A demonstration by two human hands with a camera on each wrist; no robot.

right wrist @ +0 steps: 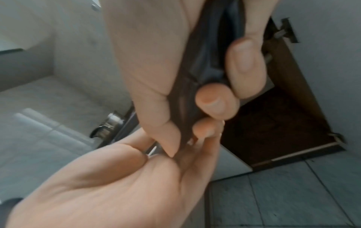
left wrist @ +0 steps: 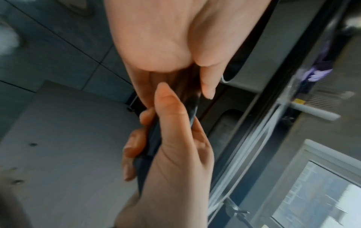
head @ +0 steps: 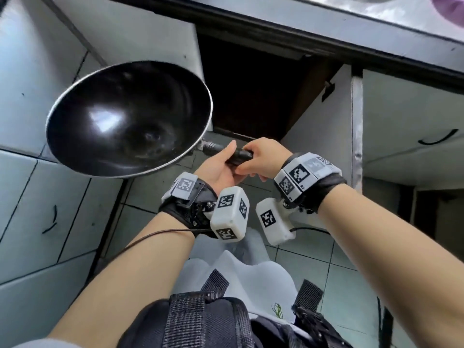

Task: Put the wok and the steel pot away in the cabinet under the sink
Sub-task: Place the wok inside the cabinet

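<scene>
A black wok (head: pixel 128 119) with a silver rim hangs level in the air, left of the open under-sink cabinet (head: pixel 251 91). Its black handle (head: pixel 238 155) points right. My right hand (head: pixel 256 159) grips the handle's end from above, fingers curled round it (right wrist: pixel 240 61). My left hand (head: pixel 226 162) lies palm up beneath the handle, nearer the wok, with its fingers fairly straight and the thumb (left wrist: pixel 207 77) alongside the handle (left wrist: pixel 193 98). The steel pot is not in view.
The cabinet's door (head: pixel 324 116) stands swung open on the right of the dark opening. Closed white doors (head: pixel 37 71) flank the left, another door (head: pixel 414 116) the right. The grey countertop edge (head: pixel 376 18) overhangs above. Tiled floor (head: pixel 313 259) lies below my arms.
</scene>
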